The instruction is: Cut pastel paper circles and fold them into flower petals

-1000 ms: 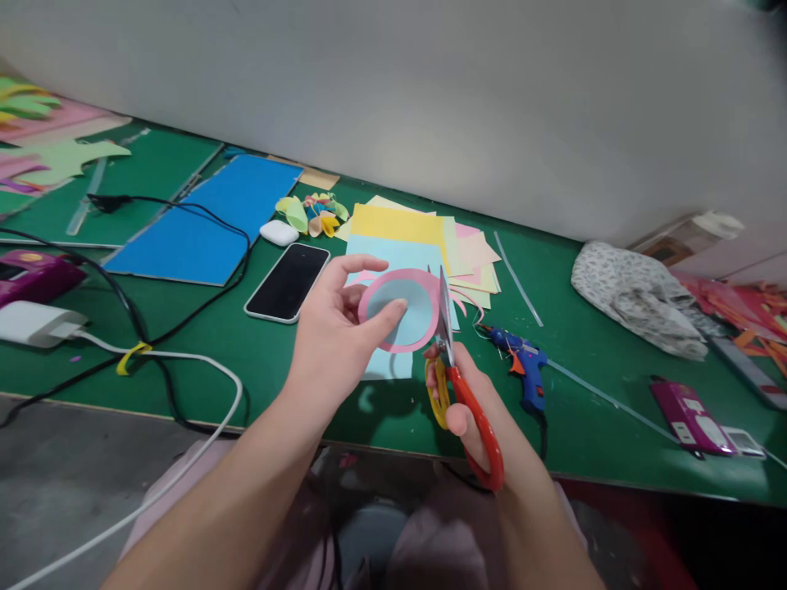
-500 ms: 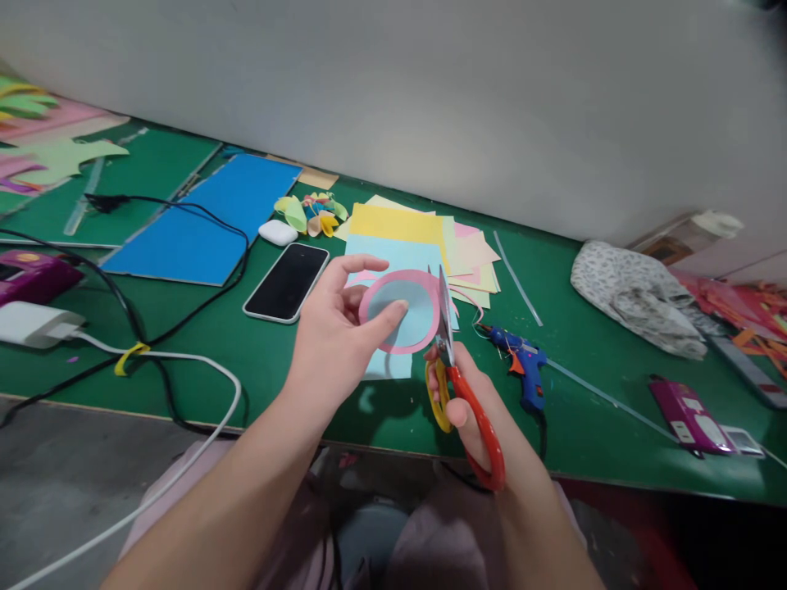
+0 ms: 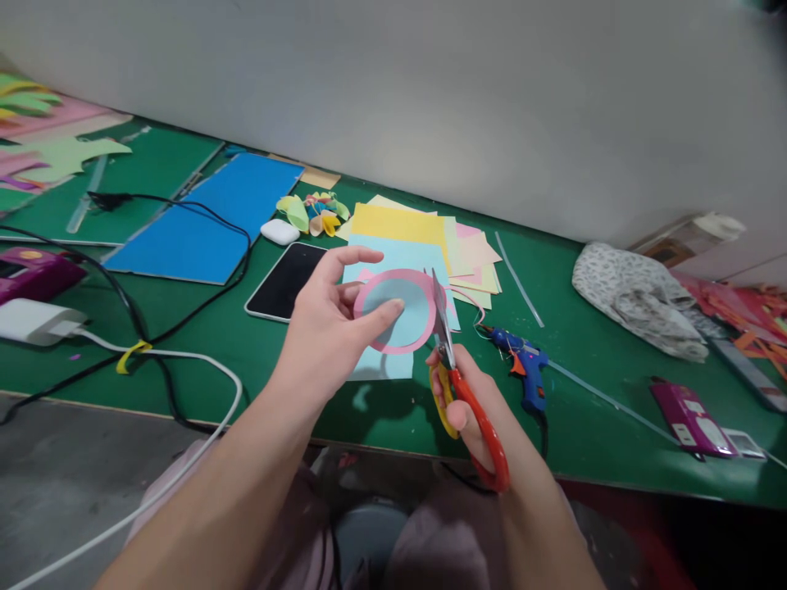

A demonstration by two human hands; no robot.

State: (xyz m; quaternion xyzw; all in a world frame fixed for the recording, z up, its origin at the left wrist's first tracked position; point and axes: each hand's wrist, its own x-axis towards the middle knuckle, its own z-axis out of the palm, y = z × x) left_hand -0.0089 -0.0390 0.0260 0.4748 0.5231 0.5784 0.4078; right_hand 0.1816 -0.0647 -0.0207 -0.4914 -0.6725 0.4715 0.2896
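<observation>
My left hand (image 3: 335, 315) pinches a round paper disc (image 3: 393, 332), light blue in the middle with a pink rim, thumb on top and the other fingers partly hidden behind it. In my right hand (image 3: 470, 393) is a pair of scissors (image 3: 483, 426) with red and yellow handles. Their blades are slightly apart and meet the disc's right edge. Below the disc lie light blue paper (image 3: 381, 366) and some pink scraps. A thin pink paper strip (image 3: 470, 297) curls just right of the blades.
Coloured sheets (image 3: 399, 221) are stacked behind my hands. A phone (image 3: 276, 283), a white case (image 3: 279, 232) and paper petals (image 3: 313, 213) sit left. A blue glue gun (image 3: 522, 365) lies right, near a purple device (image 3: 692, 418). Cables (image 3: 202, 358) cross the green table (image 3: 288, 406).
The disc has shifted slightly left with my left hand. The scissor blades tilt a little more leftward and remain at its right edge.
</observation>
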